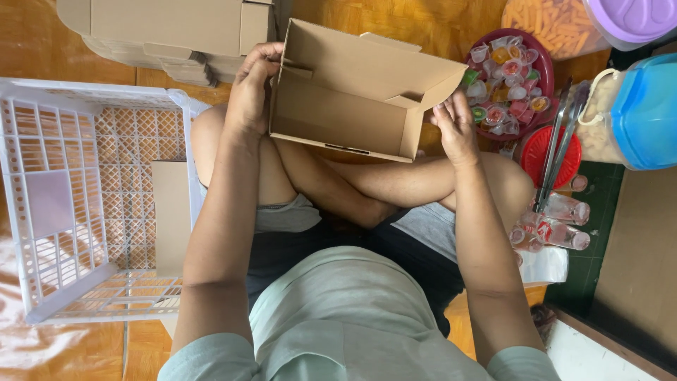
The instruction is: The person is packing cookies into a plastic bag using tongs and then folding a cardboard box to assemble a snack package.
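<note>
You are gripping the open cardboard box [345, 99] between left hand [250, 95] and right hand [455, 130], its long axis spanning them

I see purple lid [638, 17] and cardboard stack [166, 32] cut by top edge; left fingertips hidden behind box wall [338, 116].

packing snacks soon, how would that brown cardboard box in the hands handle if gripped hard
The cardboard box looks empty and thin-walled, so probably light. Its loose flaps suggest it may flex or crush under a hard grip. The left hand and right hand hold opposite ends, which likely steadies it.
</note>
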